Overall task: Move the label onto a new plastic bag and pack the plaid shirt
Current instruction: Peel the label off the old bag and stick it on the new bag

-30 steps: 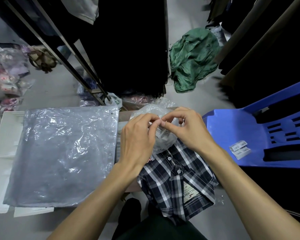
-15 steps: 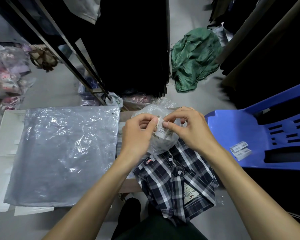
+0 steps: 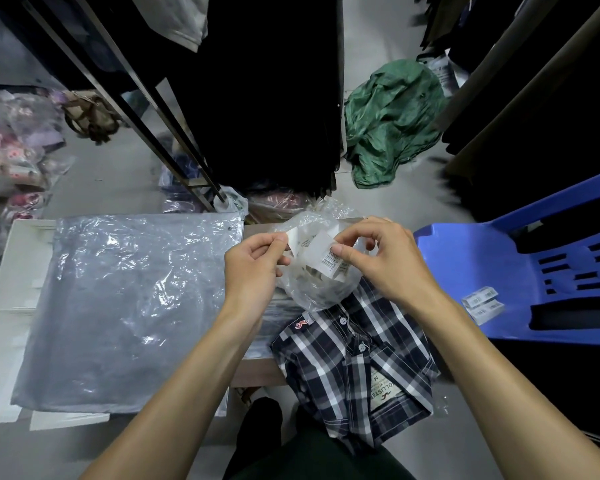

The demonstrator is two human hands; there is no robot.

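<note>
White paper with a barcode, the label point(image 3: 328, 252), is held up between both hands above the crumpled old plastic bag point(image 3: 312, 289). The right hand point(image 3: 383, 259) pinches the barcode end of it between thumb and forefinger, so its grip is closed on the label. The left hand point(image 3: 253, 263) pinches the other white end, and this end is peeled away and curls upward. Whether the label is fully free from the old bag, I cannot tell.

The old bag lies on the collar end of the plaid shirt point(image 3: 355, 358), which is folded, dark blue and white, with a size tag showing. The shirt rests partly on the edge of the surface point(image 3: 257, 370) and hangs toward the person.

The new plastic bag point(image 3: 125, 306) lies flat on the surface, left of the hands, and is not touched.

On the right is a blue plastic chair point(image 3: 492, 268) with two more barcode labels point(image 3: 484, 304) on its seat. A green cloth point(image 3: 392, 119) lies on the floor behind.
</note>
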